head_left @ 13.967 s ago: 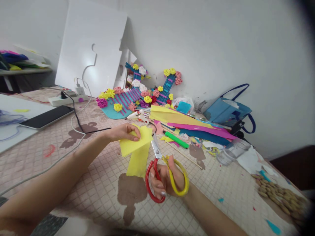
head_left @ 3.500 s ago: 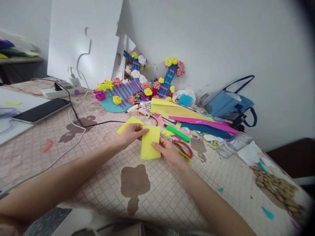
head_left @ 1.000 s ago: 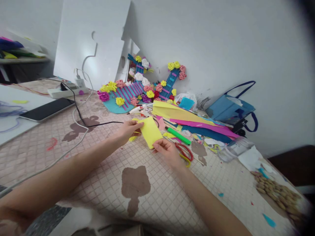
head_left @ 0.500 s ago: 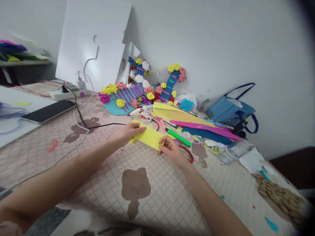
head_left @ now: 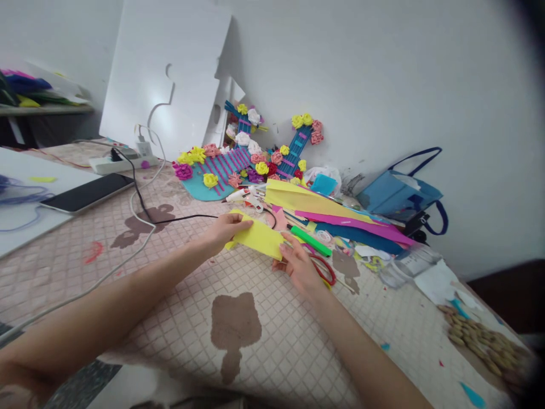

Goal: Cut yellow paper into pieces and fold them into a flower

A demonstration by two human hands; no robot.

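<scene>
A yellow foam piece (head_left: 259,238) lies almost flat just above the table, held at both ends. My left hand (head_left: 224,229) pinches its left end between thumb and fingers. My right hand (head_left: 297,263) grips its right end, fingers curled under it. The red and yellow scissors (head_left: 322,268) lie on the table just right of my right hand, partly hidden by it.
Behind the hands lie a green marker (head_left: 310,241), a glue gun (head_left: 246,196) with a black cord, stacked coloured foam sheets (head_left: 336,213) and flower-covered craft pieces (head_left: 238,167). A phone (head_left: 87,192) and power strip (head_left: 119,163) sit left, a blue bag (head_left: 398,193) right, nuts (head_left: 481,341) far right.
Over the last second the yellow piece has gone from tilted up to nearly flat and low over the table; both hands kept hold of its ends. The view shifted slightly.
</scene>
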